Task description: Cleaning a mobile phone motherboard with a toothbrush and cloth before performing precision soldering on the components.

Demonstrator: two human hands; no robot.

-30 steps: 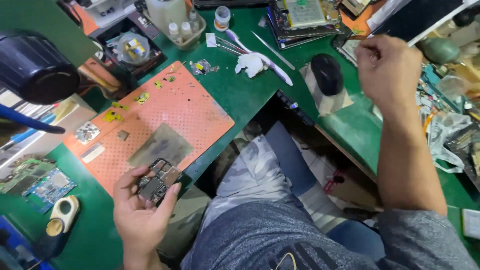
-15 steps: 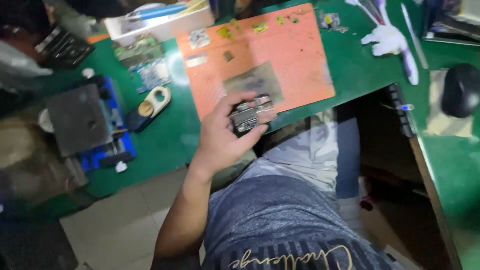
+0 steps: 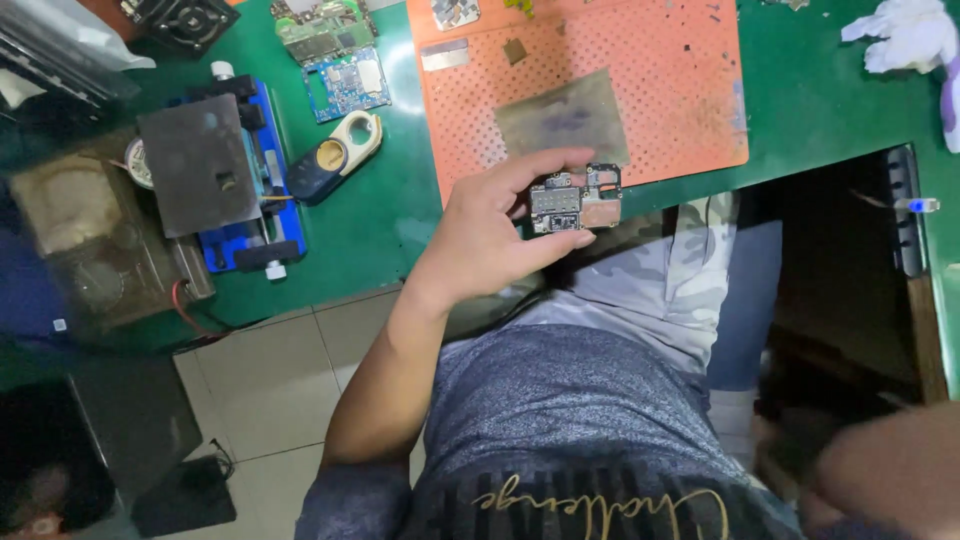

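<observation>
Orange perforated mat [image 3: 660,100], blue board holder [image 3: 235,180], white cloth [image 3: 905,35], green bench [image 3: 360,215]

A single head-worn camera looks steeply down from close above the person's lap, facing the green desk [image 3: 380,230] edge; the orange mat [image 3: 650,110] lies at twelve o'clock, floor tiles [image 3: 270,390] at eight o'clock.

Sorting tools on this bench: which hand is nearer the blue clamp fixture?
Left. The left hand, holding a circuit board, is just right of the blue clamp fixture; the blurred right hand is far off, bottom right.
</observation>
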